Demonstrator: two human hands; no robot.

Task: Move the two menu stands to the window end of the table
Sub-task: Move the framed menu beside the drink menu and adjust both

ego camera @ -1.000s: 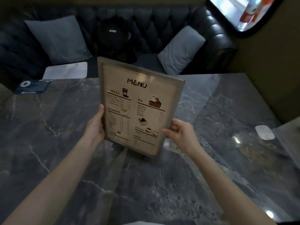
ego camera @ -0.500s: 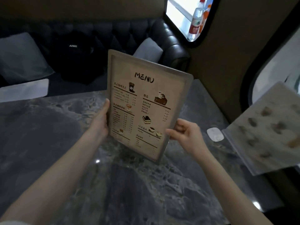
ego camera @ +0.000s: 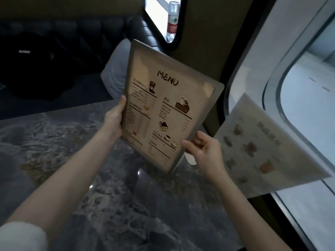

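A beige menu stand [ego camera: 168,105] headed "MENU", in a clear frame, is held up above the dark marble table [ego camera: 112,192], tilted to the right. My left hand [ego camera: 114,118] grips its left edge and my right hand [ego camera: 204,151] grips its lower right edge. A second, pale menu stand [ego camera: 262,149] with drink pictures stands at the table's right end against the window [ego camera: 308,105]. The held stand's foot is hidden behind its panel.
A black tufted sofa [ego camera: 76,37] runs along the far side, with a black backpack [ego camera: 36,66] and a grey cushion [ego camera: 116,73] on it. A small white object [ego camera: 191,160] lies on the table behind my right hand. A bottle [ego camera: 172,20] stands in a small window.
The menu stand has moved to the right, toward the window, held in both hands, and it tilts more. The view swung right, and the second stand is now in fuller view.
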